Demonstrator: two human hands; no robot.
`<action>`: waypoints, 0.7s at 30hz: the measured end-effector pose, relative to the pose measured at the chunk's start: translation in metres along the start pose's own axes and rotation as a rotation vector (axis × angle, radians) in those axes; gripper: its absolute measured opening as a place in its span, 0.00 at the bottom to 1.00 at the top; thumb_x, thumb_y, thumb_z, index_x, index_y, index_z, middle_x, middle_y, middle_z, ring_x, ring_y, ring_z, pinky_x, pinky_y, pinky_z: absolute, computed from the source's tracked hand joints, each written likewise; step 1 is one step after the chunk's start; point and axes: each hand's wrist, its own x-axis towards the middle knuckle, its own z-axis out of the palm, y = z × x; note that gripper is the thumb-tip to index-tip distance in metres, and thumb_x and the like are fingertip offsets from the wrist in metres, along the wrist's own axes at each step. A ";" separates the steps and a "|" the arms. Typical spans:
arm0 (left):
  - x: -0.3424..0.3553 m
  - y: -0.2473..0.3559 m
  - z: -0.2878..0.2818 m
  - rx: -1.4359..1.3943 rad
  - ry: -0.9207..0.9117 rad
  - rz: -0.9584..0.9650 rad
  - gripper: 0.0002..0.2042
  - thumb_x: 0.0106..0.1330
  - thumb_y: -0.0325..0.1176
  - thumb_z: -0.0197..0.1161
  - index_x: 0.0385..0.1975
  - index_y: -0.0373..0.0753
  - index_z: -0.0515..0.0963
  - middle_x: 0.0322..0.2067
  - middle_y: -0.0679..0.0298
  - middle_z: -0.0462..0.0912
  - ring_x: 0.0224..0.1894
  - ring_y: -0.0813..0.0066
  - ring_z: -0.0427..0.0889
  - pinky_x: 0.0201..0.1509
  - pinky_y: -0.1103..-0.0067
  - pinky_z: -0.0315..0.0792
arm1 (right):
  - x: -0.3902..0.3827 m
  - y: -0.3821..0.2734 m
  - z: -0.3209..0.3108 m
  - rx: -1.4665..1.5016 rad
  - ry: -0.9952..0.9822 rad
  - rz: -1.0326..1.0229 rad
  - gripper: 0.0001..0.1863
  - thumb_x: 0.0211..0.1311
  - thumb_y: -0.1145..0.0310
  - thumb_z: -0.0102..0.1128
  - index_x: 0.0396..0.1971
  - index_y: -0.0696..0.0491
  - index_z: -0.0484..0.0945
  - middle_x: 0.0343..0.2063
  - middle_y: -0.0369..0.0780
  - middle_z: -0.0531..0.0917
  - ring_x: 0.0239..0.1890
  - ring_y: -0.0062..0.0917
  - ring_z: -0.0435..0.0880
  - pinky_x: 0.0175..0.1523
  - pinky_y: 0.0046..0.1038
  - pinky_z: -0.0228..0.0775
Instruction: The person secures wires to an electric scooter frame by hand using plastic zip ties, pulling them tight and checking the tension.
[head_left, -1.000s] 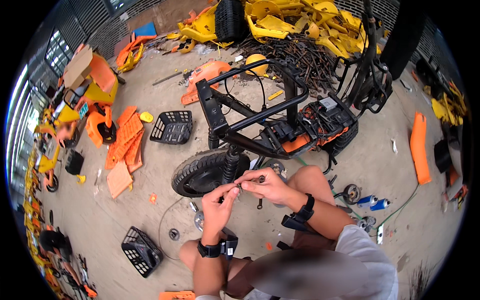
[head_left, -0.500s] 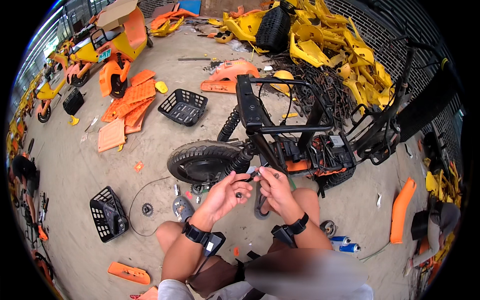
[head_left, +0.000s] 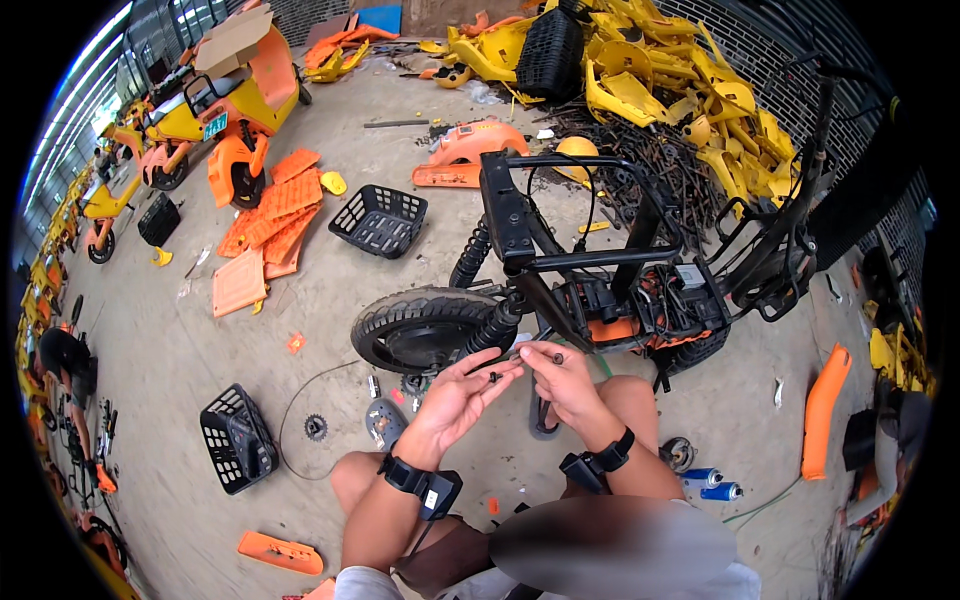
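Note:
My left hand is palm up with loosely spread fingers, a small dark fastener resting on them. My right hand meets it at the fingertips and pinches a dark metal tool, apparently a wrench, which hangs below it; finer detail between the fingertips is too small to tell. Just beyond my hands are the tyre and coil shock of a stripped black scooter frame.
Black baskets, orange panels, blue spray cans, a sprocket and an orange strip lie around me. Yellow body parts are heaped behind the frame. Other people work at far left and far right.
My left hand has opened from a pinch into an upturned palm holding the small fastener; my right hand stays pinched. The view has shifted, and more of both coworkers shows.

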 end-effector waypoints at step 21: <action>0.006 -0.003 -0.015 0.318 0.170 0.065 0.14 0.76 0.41 0.52 0.46 0.35 0.75 0.22 0.67 0.75 0.20 0.80 0.72 0.24 0.83 0.66 | -0.005 -0.003 0.002 0.009 -0.046 0.032 0.13 0.68 0.62 0.62 0.42 0.58 0.80 0.29 0.35 0.82 0.13 0.05 0.57 0.18 0.15 0.42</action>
